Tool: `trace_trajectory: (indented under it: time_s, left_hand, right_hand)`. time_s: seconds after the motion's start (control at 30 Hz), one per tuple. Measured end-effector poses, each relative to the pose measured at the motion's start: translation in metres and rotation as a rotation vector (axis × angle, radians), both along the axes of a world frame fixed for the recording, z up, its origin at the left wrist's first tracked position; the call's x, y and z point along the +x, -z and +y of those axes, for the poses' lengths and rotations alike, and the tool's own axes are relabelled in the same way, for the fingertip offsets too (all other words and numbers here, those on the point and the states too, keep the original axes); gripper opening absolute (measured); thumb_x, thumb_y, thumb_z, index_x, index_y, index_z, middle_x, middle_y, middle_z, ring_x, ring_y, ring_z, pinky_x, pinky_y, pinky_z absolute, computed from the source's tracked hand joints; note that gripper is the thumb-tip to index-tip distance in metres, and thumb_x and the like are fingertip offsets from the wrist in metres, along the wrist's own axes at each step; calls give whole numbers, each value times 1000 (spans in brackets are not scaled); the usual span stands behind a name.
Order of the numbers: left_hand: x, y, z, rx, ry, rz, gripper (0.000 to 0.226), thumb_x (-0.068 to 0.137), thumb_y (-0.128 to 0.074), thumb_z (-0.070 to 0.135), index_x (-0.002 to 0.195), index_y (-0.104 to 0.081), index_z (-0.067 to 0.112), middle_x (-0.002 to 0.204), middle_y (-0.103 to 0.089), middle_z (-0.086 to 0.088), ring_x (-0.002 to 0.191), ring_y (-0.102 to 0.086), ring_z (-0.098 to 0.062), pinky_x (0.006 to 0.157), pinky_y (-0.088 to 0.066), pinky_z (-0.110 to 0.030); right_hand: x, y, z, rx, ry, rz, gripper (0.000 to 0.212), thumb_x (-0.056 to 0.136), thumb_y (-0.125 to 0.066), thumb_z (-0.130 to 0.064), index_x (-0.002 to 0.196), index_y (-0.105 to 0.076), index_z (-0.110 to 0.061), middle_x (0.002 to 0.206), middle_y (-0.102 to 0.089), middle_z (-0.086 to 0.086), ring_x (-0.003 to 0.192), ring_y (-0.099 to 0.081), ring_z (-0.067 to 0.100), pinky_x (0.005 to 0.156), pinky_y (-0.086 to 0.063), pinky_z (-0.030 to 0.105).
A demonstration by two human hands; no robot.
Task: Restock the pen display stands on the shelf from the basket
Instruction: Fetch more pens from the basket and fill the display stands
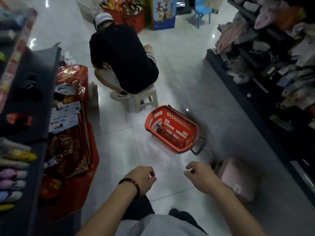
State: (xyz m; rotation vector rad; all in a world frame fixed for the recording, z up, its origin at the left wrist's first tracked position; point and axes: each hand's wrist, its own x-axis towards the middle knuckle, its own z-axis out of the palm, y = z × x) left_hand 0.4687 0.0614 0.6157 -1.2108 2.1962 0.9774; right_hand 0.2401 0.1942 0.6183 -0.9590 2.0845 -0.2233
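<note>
A red plastic basket with a dark handle stands on the tiled floor in the aisle ahead of me; a small dark item lies inside near its left wall. My left hand, with a dark bracelet on the wrist, hangs below the basket with loosely curled fingers and holds nothing. My right hand is beside it, fingers also loosely curled and empty. Both hands are well short of the basket. No pen display stand is recognisable in the blurred shelves.
A person in a black shirt sits on a small stool just beyond the basket. Dark shelves on the left and a shelf unit on the right line the aisle. Red goods lie on the floor at left, a pink box at right.
</note>
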Motion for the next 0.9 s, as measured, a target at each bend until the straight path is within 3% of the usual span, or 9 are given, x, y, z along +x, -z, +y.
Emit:
trace_trajectory:
  time_s: [0.17,0.33,0.47,0.57,0.67,0.77,0.9]
  left_hand:
    - [-56,36,-71,48,50,-30,25,100,-51,44,114,-65,29,113,-68,4,96,-65,-15,88,-58,-36]
    - [-111,94,-174,103,170,-95,27,102,-49,42,120,-64,30,117,-66,5,101,-62,-15,92,-55,-34]
    - [-175,162,-265,117,319,-163,26,103,-48,39,120,-64,27,117,-64,2,104,-61,-18,94,-54,-37]
    - [-225,230,-318,87,341,-170,21,102,-49,36,116,-63,29,115,-63,4,103,-61,-18,93,-54,-38]
    - [-275,317,-360,115,262,-142,15,99,-53,29,108,-65,33,114,-67,6,101,-63,-17,95,-55,-36]
    - [-318,416,-386,103,269,-194,27,99,-54,21,121,-67,26,129,-65,0,115,-62,-24,104,-51,-35]
    - [-358,558,-402,72,415,-314,34,97,-58,14,131,-65,17,137,-60,-12,126,-59,-32,109,-48,-43]
  right_hand:
    - [-65,15,-60,76,12,-3,35,103,-61,-46,131,-67,-26,110,-70,-6,101,-66,14,91,-56,32]
    - [-111,46,-137,148,95,-32,34,104,-61,-43,131,-66,-24,106,-67,-9,94,-66,8,84,-56,27]
    - [-152,99,-215,169,113,-48,26,102,-61,-41,123,-68,-28,105,-69,-12,95,-66,10,86,-56,31]
    - [-187,163,-264,180,89,-66,21,99,-61,-43,112,-68,-28,106,-73,-6,92,-67,13,77,-54,32]
    - [-220,241,-300,227,61,-89,22,100,-60,-41,114,-66,-26,110,-72,-2,95,-66,19,78,-49,31]
    - [-249,330,-324,258,82,-142,31,96,-59,-44,118,-68,-25,109,-75,1,104,-71,24,87,-56,35]
    - [-280,447,-345,297,73,-197,30,100,-61,-40,125,-68,-25,109,-76,6,108,-71,27,92,-55,33]
